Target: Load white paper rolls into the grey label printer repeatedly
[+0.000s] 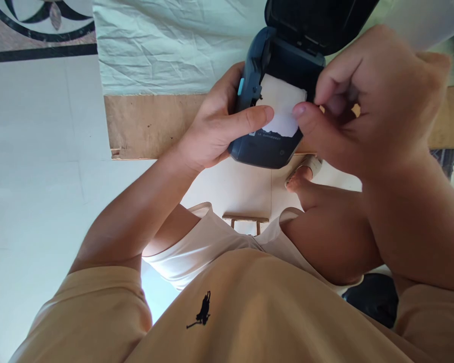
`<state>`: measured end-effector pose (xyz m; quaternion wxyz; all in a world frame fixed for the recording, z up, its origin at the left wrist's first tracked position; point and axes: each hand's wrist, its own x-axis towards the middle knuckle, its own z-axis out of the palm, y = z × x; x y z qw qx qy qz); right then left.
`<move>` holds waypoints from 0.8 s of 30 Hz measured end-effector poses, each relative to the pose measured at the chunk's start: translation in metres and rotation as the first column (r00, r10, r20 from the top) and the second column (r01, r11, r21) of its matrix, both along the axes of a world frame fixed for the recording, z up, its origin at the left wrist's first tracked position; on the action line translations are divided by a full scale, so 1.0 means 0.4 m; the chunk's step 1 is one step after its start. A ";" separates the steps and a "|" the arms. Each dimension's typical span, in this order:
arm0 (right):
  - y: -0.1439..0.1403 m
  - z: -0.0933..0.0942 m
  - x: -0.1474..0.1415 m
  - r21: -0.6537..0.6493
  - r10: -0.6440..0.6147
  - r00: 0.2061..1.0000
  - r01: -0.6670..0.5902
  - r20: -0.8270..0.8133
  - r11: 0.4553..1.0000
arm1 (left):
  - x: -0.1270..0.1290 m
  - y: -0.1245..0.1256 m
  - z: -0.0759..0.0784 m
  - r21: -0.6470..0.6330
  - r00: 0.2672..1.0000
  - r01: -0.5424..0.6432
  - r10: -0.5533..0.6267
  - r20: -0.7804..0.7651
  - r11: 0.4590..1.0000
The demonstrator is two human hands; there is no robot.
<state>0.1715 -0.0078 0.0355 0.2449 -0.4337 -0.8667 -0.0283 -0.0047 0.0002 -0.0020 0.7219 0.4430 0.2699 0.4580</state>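
Observation:
A dark blue-grey portable label printer [263,155] is gripped in my left hand [219,116], its black lid [318,20] swung up and back. White paper [283,103] lies in the printer's bay and reaches over its front with a ragged edge. My left thumb presses on the paper while the other fingers wrap around the printer's side. At the printer's right edge, my right hand [378,106] is closed, thumb tip touching the paper's right side and index finger bent close to it. Whether it pinches the paper's edge is hard to see.
Behind the printer is a wooden table [151,126] with a pale green cloth [162,45] over it. Below its edge are my legs and a small wooden stool [245,219]. A black object [374,297] sits low on the right. Light tiles [34,151] cover the floor at left.

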 end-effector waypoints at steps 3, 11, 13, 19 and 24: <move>0.005 0.003 -0.003 -0.091 -0.039 0.999 0.039 -0.003 0.995 | 0.000 0.000 0.000 -0.011 0.999 -0.015 0.015 -0.040 1.000; 0.006 0.015 -0.012 -0.294 -0.155 0.988 0.155 0.024 0.943 | -0.003 0.001 -0.001 0.008 0.996 -0.023 0.024 -0.090 1.000; 0.006 0.016 -0.013 -0.289 -0.140 0.990 0.139 0.018 0.947 | -0.004 0.002 -0.001 0.010 0.995 -0.012 0.013 -0.101 1.000; 0.003 0.005 -0.016 -0.240 -0.071 0.997 0.065 -0.020 0.969 | -0.005 0.004 -0.002 0.038 0.997 0.005 -0.002 -0.079 0.999; -0.010 -0.016 0.007 -0.241 -0.025 0.998 0.012 -0.054 0.970 | -0.008 0.006 0.001 0.007 0.994 0.010 -0.009 -0.108 1.000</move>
